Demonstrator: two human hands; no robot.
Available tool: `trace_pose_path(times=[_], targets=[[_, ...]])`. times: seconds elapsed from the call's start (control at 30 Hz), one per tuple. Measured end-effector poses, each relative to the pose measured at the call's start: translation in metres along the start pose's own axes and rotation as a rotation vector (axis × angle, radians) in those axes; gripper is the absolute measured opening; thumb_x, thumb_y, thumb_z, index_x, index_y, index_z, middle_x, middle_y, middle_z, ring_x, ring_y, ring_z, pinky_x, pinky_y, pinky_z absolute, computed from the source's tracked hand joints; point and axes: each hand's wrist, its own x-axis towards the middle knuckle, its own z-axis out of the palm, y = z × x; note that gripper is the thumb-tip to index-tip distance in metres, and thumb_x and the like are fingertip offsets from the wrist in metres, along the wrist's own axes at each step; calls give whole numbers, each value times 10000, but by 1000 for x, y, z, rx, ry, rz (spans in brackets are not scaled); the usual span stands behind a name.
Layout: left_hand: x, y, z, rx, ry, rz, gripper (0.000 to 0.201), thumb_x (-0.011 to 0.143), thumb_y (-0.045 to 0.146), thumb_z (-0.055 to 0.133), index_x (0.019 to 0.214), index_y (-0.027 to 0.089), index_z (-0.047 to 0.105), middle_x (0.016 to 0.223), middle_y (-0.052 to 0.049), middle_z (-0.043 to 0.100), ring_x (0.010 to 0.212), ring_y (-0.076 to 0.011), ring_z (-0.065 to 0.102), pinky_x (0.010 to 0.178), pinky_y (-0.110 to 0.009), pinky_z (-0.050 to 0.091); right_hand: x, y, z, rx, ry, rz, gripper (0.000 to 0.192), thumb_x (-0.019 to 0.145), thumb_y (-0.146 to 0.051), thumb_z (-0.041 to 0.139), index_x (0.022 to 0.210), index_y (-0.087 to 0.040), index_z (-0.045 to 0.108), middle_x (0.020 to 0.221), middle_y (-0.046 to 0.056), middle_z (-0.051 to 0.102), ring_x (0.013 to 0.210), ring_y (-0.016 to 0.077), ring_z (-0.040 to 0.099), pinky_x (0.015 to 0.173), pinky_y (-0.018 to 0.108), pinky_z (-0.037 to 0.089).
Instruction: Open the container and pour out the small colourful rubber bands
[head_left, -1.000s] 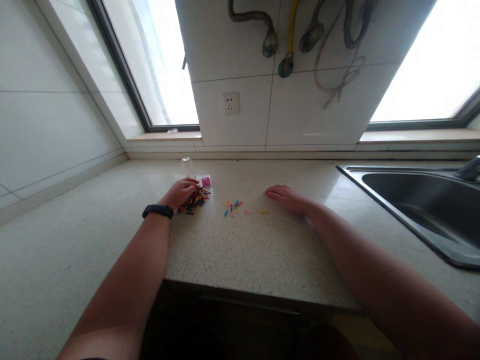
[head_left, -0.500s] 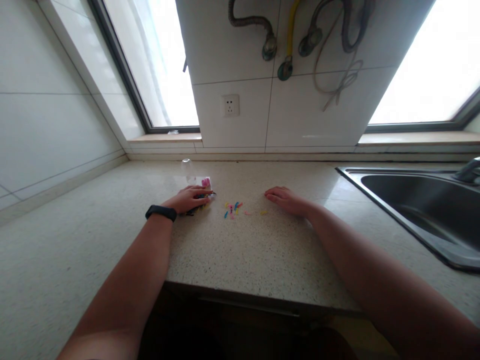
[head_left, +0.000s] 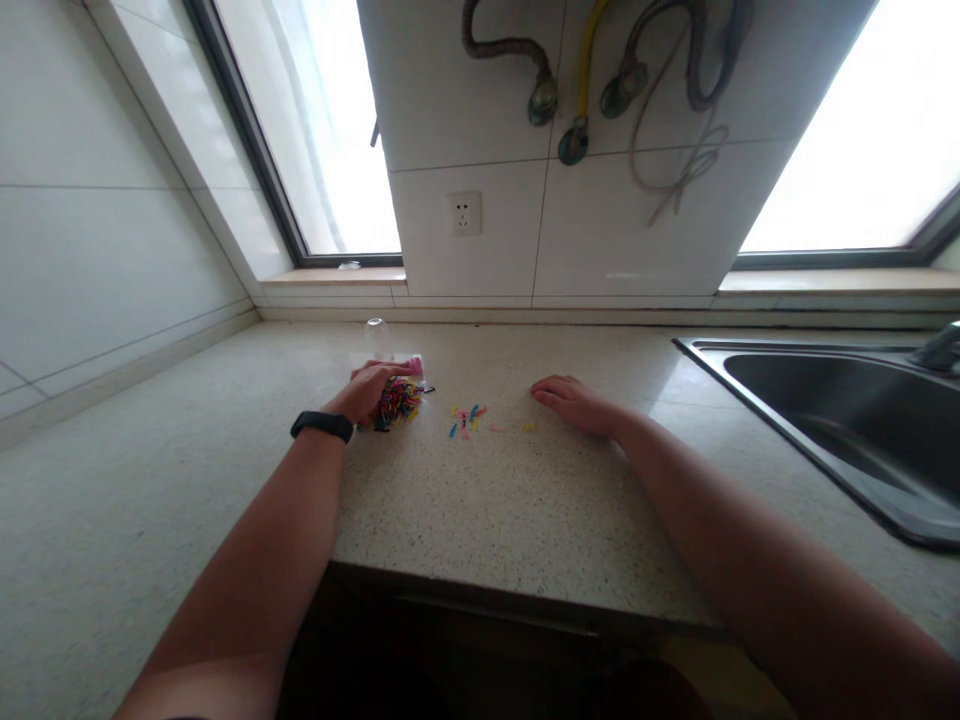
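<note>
A heap of small, thin coloured pieces that look like rubber bands lies on the counter. My left hand, with a dark wristband, rests at the heap's left and back side, fingers stretched out towards a pink object whose kind I cannot make out. Its palm hides part of the heap. Several loose bands are scattered between my hands. Resting on the counter to their right is my right hand, flat with its fingers extended and nothing seen in it. A clear cup stands behind my left hand.
On the right, a steel sink with a tap is set into the speckled counter. The tiled back wall carries a socket, hoses and valves between two windows.
My left hand has drawn back and left off the heap, uncovering many more coloured bands. My right hand stays in place, and the view has shifted slightly.
</note>
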Motion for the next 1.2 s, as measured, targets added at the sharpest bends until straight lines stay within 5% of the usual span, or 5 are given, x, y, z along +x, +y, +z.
trace_pose_path(times=[0.17, 0.43, 0.77, 0.93, 1.2], targets=[[3, 7, -2, 59, 17, -141, 516, 953, 323, 253, 1160, 247, 720, 1158, -78, 553, 1136, -232, 442, 1059, -399, 274, 0, 1, 1, -3, 9, -10, 544, 989, -552, 329, 1228, -159, 619, 1274, 92, 582, 1222, 223, 485, 1105, 378, 324], [4, 14, -7, -176, 161, -105, 505, 827, 240, 377, 1220, 107, 664, 1014, -99, 569, 948, -191, 517, 894, -326, 392, 0, 3, 1, -11, 12, -22, 527, 992, -542, 333, 1228, -166, 618, 1276, 92, 580, 1225, 222, 486, 1105, 381, 326], [6, 17, -4, -510, 346, -210, 620, 947, 595, 397, 1099, 55, 662, 620, -3, 351, 563, -113, 317, 538, -257, 264, 1, 2, 1, -6, 13, -28, 523, 987, -535, 341, 1211, -160, 627, 1266, 106, 586, 1223, 236, 491, 1106, 400, 323], [9, 9, -2, -523, 364, -211, 754, 959, 663, 249, 999, 65, 706, 632, -20, 305, 585, -130, 301, 554, -275, 268, 1, 0, 0, -9, 2, -13, 535, 990, -532, 329, 1226, -151, 621, 1279, 103, 580, 1228, 236, 485, 1109, 397, 323], [3, 6, -12, -237, 234, -214, 874, 968, 641, 40, 954, 173, 778, 903, -94, 592, 844, -199, 477, 809, -332, 382, -2, -2, -1, -27, -6, -20, 540, 993, -534, 324, 1234, -147, 613, 1279, 104, 576, 1219, 224, 482, 1095, 372, 325]])
